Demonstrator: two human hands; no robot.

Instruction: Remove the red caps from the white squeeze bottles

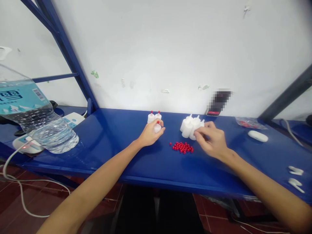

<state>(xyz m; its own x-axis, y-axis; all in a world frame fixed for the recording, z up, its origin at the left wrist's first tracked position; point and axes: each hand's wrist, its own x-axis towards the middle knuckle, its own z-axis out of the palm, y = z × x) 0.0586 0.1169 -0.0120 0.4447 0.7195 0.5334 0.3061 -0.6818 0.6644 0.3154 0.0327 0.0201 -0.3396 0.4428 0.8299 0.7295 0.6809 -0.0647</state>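
My left hand (149,132) is closed around a small white squeeze bottle (157,128) with a red cap on its nozzle. Right behind it stand two more white bottles (151,117) with red tips. To the right is a cluster of several white bottles (187,127) whose pointed nozzles are bare. My right hand (213,139) has its thumb and fingers closed on a bottle (194,133) at the right side of that cluster. Between the hands, nearer the table's front edge, lies a loose pile of small red caps (182,147).
A large water bottle (51,130) leans at the left beside power strips (74,119). A phone (218,102) rests against the wall. Farther right lie a bag of red caps (251,123), a white case (257,136) and white earbuds (296,185) on the blue table (109,156).
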